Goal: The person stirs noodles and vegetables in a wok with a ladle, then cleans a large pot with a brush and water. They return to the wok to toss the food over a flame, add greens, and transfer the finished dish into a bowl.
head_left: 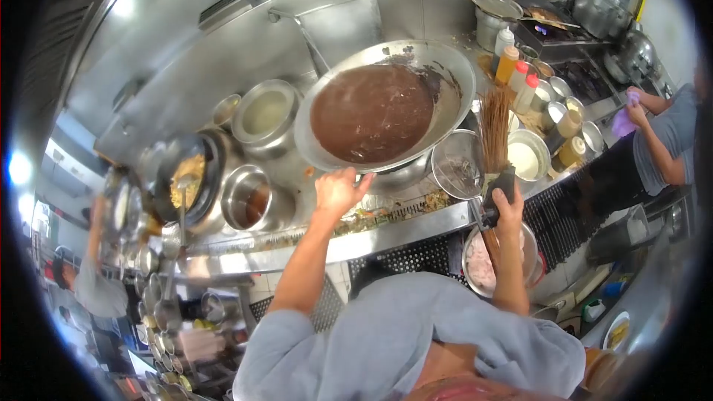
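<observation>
Biggest thing on my feed is the wide wok (pixel 462 82) on the counter (pixel 401 221), with a big pool of brown sauce (pixel 371 111) in it. My left hand (pixel 340 191) is on its near edge, fingers bunched close and thumb off to the side, but I honestly can't tell if that's a full grip. I'd guess the wok is seriously heavy and the sauce would slosh if it tilted, so I'd want a firm hold on the rim, maybe at two opposite sides. Left of the wok there's a deep pot (pixel 265 150) of pale liquid, with a smaller pot (pixel 232 208) nearer me. My right hand (pixel 507 212) is closed around the black grip of the bristle brush (pixel 494 130), just right of the wok, bristles pointing up. Looks light, springy at the tips and stiff lower down; I'd hold it low like this, though greasy fingers could slip. Smallest stuff is the squeeze bottles (pixel 507 65), beyond the brush and right of the wok. Soft plastic, I reckon, easy to squash by accident.
</observation>
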`<state>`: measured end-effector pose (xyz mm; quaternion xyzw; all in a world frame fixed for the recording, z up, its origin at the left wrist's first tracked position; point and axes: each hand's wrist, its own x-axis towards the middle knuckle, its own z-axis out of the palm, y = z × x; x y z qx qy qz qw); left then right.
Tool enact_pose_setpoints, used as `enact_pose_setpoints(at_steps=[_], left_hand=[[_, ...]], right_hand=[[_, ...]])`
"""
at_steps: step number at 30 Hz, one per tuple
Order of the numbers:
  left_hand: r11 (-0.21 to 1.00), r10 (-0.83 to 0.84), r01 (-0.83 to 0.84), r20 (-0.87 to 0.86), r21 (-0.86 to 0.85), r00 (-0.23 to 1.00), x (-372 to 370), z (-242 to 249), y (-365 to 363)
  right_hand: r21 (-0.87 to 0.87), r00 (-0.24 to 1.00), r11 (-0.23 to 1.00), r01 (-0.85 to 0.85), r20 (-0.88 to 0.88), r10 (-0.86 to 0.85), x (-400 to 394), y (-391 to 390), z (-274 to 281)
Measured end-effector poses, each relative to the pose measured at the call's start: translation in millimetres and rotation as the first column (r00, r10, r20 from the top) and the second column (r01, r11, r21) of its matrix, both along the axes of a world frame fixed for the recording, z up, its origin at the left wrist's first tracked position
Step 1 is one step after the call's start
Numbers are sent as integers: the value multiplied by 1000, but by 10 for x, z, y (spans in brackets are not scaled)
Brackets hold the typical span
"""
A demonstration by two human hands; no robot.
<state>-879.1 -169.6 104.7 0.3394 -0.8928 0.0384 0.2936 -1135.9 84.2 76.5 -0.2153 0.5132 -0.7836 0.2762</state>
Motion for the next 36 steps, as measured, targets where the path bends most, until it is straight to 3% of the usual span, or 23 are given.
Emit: enact_pose_setpoints(at_steps=[5,6,10,20,22,30,36], left_hand=[[1000,30,-30,-28,2,999,29,30,-29],[1000,28,-28,-30,4,999,31,32,-30],[999,21,-20,-56,26,998,53,76,-40],[998,55,-51,-147,29,988,253,383,-404],[997,44,-28,-240,72,970,280,471,-455],[970,162,-98,-288,224,944,424,756,-754],[938,170,-19,-412,345,895,499,845,-891]], right_hand=[[9,957,1000,-10,289,7,285,-274,-278],[-39,931,996,-74,356,83,351,-337,-241],[-2,924,989,-146,357,137,558,-619,-25],[-14,970,981,-196,143,196,605,-914,450],[-4,971,978,-209,119,208,581,-982,496],[30,964,967,-251,-77,253,575,-1300,959],[69,954,965,-252,-148,260,626,-1509,1139]])
